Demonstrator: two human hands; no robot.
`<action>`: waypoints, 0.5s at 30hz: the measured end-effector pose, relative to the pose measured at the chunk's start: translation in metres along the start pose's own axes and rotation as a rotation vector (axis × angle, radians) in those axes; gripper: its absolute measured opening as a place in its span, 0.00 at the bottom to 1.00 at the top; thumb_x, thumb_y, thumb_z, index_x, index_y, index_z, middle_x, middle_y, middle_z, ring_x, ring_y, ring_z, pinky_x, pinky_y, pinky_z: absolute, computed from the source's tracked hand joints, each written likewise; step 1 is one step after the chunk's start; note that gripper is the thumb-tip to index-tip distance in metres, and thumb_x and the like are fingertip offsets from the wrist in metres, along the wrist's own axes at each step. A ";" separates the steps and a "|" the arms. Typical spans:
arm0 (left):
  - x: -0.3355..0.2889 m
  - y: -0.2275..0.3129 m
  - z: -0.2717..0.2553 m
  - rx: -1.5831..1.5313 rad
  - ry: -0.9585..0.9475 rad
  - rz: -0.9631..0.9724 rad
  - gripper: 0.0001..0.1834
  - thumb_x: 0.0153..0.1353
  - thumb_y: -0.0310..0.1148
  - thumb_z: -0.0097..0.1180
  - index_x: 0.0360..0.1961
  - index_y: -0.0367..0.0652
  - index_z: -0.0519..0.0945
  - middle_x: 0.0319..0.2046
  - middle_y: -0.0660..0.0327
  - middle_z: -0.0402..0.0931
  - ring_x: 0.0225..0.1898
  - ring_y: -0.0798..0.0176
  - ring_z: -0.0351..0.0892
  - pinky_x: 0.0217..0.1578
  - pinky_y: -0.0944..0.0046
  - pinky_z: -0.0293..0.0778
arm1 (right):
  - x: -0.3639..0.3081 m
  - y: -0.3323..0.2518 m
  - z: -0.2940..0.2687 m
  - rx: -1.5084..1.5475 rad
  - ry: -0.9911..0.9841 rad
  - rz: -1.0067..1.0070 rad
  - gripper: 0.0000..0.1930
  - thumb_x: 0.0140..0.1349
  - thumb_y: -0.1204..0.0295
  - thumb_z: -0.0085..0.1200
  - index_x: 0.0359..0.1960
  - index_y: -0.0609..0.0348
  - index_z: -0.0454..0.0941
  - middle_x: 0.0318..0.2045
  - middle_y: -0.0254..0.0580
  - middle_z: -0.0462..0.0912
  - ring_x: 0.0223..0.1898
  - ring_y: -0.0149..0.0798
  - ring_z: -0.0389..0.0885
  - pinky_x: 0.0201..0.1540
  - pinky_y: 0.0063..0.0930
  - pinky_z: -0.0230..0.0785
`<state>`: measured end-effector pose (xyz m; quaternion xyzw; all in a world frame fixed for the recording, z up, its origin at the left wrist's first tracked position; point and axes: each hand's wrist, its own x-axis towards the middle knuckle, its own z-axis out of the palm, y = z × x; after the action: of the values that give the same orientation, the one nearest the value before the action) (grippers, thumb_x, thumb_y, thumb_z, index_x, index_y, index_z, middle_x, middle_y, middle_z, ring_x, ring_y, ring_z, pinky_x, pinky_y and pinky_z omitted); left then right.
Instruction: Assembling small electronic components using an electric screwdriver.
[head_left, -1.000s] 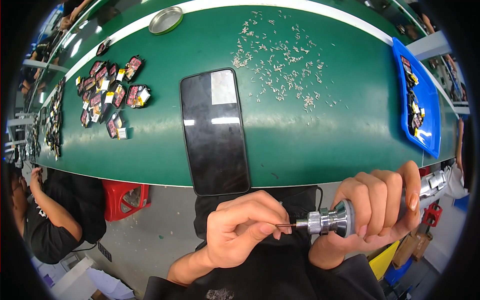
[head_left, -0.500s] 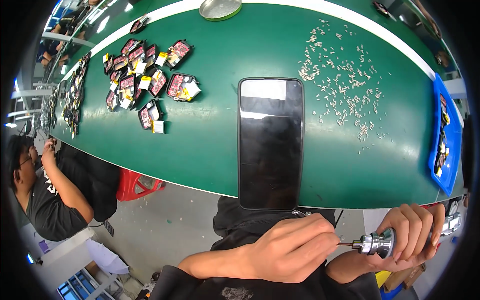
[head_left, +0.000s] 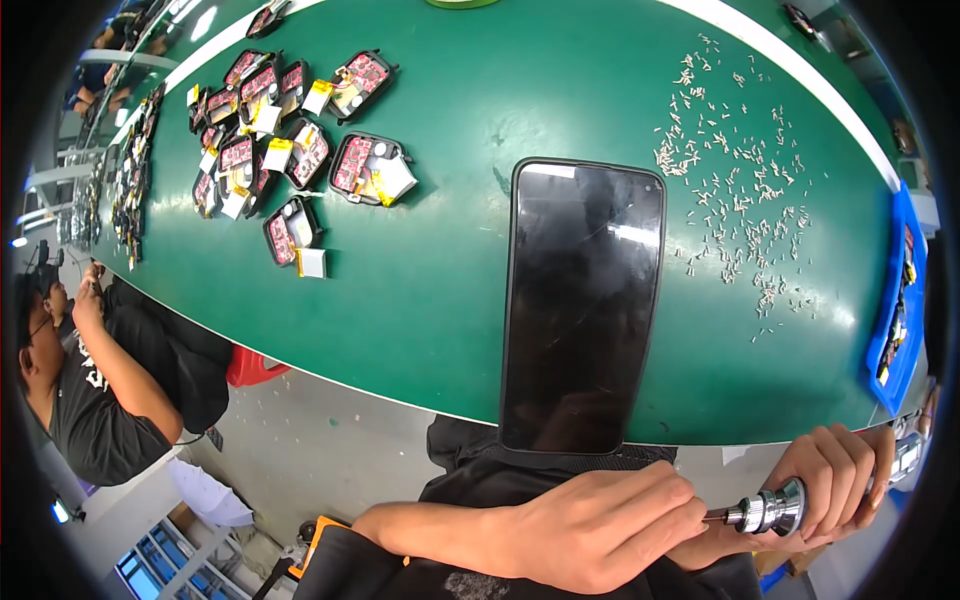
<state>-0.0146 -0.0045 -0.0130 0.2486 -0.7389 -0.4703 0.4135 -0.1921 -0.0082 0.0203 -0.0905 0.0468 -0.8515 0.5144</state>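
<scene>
right grip [head_left: 833, 485]: wrapped round driver [head_left: 774, 509] | bit [head_left: 714, 518]: at left grip [head_left: 605, 528], hold cannot tell

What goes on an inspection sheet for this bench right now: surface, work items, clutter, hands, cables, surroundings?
Surface: green table, partly covered.
Work items: silver driver, held; open cases with red boards, grouped at left; blue tray at far right, with things inside.
Clutter: phone at the near edge; tiny pieces scattered to its right.
Left hand: fingers closed at the driver's tip; anything pinched is hidden.
Right hand: wrapped around the driver.
Cables: none seen at the driver, though its body is partly hidden.
Surroundings: co-worker at left, near a red stool.
</scene>
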 end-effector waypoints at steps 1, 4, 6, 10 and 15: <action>0.002 0.000 -0.001 0.009 0.001 0.028 0.11 0.52 0.24 0.58 0.34 0.27 0.75 0.31 0.51 0.71 0.27 0.56 0.74 0.24 0.64 0.74 | 0.000 0.000 0.000 -0.003 0.001 0.002 0.09 0.48 0.83 0.55 0.21 0.60 0.65 0.08 0.37 0.68 0.05 0.28 0.67 0.07 0.20 0.64; 0.003 0.000 -0.001 0.037 0.014 0.064 0.11 0.54 0.25 0.58 0.34 0.26 0.75 0.30 0.49 0.73 0.27 0.53 0.75 0.24 0.63 0.76 | -0.001 0.000 0.001 -0.014 0.017 0.020 0.09 0.47 0.84 0.55 0.21 0.60 0.66 0.08 0.38 0.68 0.06 0.29 0.67 0.07 0.22 0.65; 0.003 0.001 -0.001 0.054 0.024 0.076 0.11 0.53 0.25 0.58 0.34 0.26 0.75 0.30 0.49 0.73 0.26 0.53 0.75 0.24 0.63 0.76 | -0.003 0.001 0.003 -0.022 0.029 0.011 0.09 0.47 0.84 0.55 0.21 0.60 0.66 0.08 0.39 0.68 0.05 0.30 0.67 0.08 0.22 0.65; 0.010 0.011 -0.009 0.158 0.027 0.056 0.09 0.55 0.25 0.58 0.33 0.28 0.76 0.31 0.50 0.73 0.30 0.53 0.76 0.28 0.61 0.76 | -0.004 0.004 -0.001 0.006 -0.098 0.036 0.08 0.54 0.81 0.53 0.24 0.59 0.66 0.09 0.38 0.68 0.07 0.29 0.64 0.10 0.22 0.61; -0.019 0.006 -0.047 0.603 0.085 -0.041 0.17 0.60 0.40 0.51 0.39 0.37 0.82 0.41 0.48 0.75 0.44 0.50 0.72 0.41 0.59 0.73 | -0.006 -0.004 -0.003 -0.074 0.042 -0.004 0.08 0.55 0.80 0.51 0.24 0.58 0.64 0.09 0.33 0.65 0.08 0.25 0.62 0.11 0.20 0.59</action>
<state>0.0359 -0.0105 -0.0042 0.3942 -0.8223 -0.2270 0.3419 -0.1936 -0.0015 0.0176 -0.0916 0.0889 -0.8518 0.5080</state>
